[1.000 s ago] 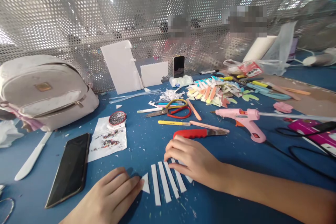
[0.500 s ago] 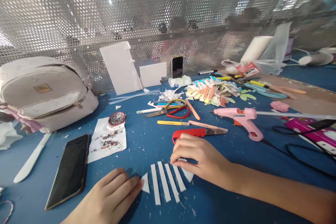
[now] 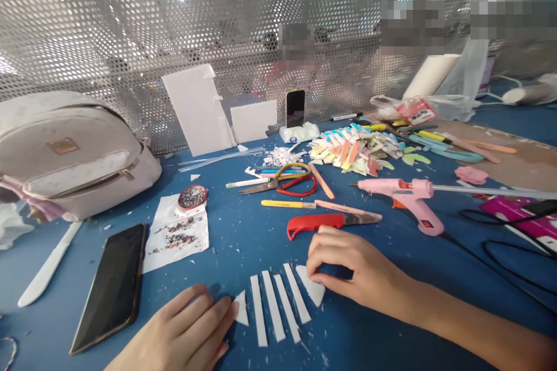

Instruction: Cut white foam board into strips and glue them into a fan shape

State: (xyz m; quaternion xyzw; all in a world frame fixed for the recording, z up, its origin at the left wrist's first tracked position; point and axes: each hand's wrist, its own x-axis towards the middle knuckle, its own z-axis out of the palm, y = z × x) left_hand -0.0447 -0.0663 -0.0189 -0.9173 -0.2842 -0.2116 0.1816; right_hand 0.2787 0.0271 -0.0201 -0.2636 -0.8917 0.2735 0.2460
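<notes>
Several narrow white paper strips (image 3: pixel 273 306) lie side by side on the blue tabletop between my hands. At their left end is a small white triangular scrap (image 3: pixel 242 308). My left hand (image 3: pixel 187 324) rests on the table, fingers extended and loosely together, its fingertips touching that scrap. A wider white paper piece with a rounded edge (image 3: pixel 311 287) lies at the right end of the row. My right hand (image 3: pixel 348 261) has its thumb and forefinger pinched at this piece's upper right edge. Just beyond the right hand lies a red-handled knife (image 3: pixel 315 224).
A black phone (image 3: pixel 111 287), white plastic knife (image 3: pixel 50 266) and backpack (image 3: pixel 73 156) are on the left. Scissors (image 3: pixel 265 184) and markers (image 3: pixel 288 204) lie ahead. A pink glue gun (image 3: pixel 402 194) with its cord is on the right, a paper-scrap pile (image 3: pixel 348 151) behind.
My right hand has moved rightward from over the strips to the rounded end piece, uncovering the strips. The left hand has stayed by the triangular scrap, its thumb now showing lower.
</notes>
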